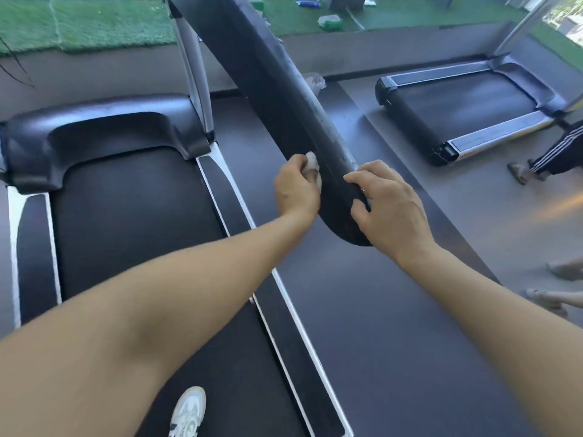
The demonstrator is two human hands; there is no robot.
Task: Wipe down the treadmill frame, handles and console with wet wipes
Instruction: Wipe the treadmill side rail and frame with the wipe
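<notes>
I see the black handle (284, 99) run diagonally from far left down to its near rounded end, between both hands. Dusty pale streaks mark its right edge. Left hand (296, 190) pinches a crumpled white wipe (312, 162) against the handle's left side. Right hand (391, 206) curls around the handle end, gripping it.
</notes>
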